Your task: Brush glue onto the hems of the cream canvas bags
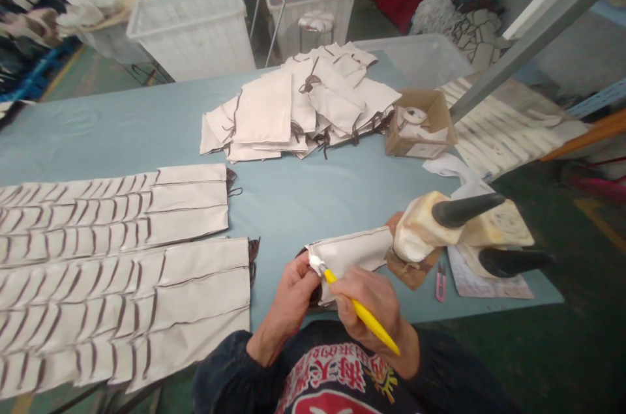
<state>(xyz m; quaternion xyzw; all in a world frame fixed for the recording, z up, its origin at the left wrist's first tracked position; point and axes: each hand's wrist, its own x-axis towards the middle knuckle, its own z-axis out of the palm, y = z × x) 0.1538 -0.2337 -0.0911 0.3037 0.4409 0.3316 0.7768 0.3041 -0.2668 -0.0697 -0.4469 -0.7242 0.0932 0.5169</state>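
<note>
My right hand [374,303] is closed round a brush with a yellow handle [369,321]. The brush tip, with a white paste on it, touches the near left corner of a cream fabric piece [359,250] with dark edging. That same corner is pinched by my left hand [296,293], its fingertips close to the paste. Beyond the far right end of the piece stand glue-stained cream containers [419,226], with black cone-shaped nozzles or handles. Pink snips [441,282] lie on the table to the right of my right hand.
Overlapping rows of cream pieces [205,300] cover the table's left. A loose pile of similar pieces [267,107] lies at the back, beside a cardboard box [420,124] holding tape rolls. White bins [193,29] stand behind the table [293,192]. A metal post [533,29] rises at right.
</note>
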